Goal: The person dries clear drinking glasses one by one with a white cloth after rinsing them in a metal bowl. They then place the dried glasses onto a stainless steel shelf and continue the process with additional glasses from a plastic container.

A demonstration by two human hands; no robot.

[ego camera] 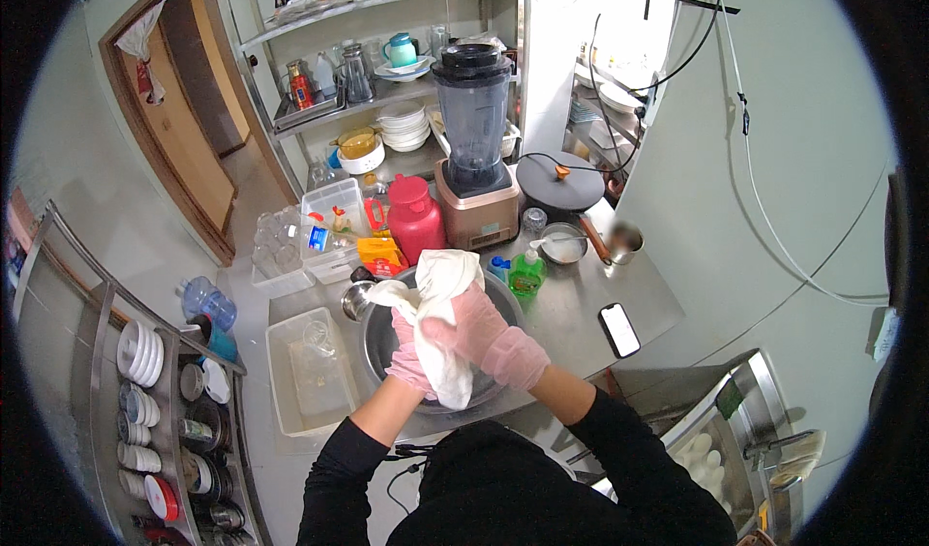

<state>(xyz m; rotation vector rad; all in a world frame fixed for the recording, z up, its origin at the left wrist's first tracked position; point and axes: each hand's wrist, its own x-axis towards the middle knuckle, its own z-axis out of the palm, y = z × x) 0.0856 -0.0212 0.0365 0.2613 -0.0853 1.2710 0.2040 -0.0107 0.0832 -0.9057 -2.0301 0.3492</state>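
Both of my hands wear thin pink gloves and hold a white cloth above a wide metal basin. My left hand is on the cloth's left side, its fingers partly hidden by the fabric. My right hand presses round the cloth from the right. One end bunches up at the top, and another hangs down between my wrists over the basin. Whether anything lies inside the folds cannot be seen. Left of the basin stands a clear plastic tub with a transparent glass or cup in it.
Behind the basin stand a red jug and a blender. A green pump bottle, a small bowl and a phone rest on the steel table. A dish rack is at left, a sink at lower right.
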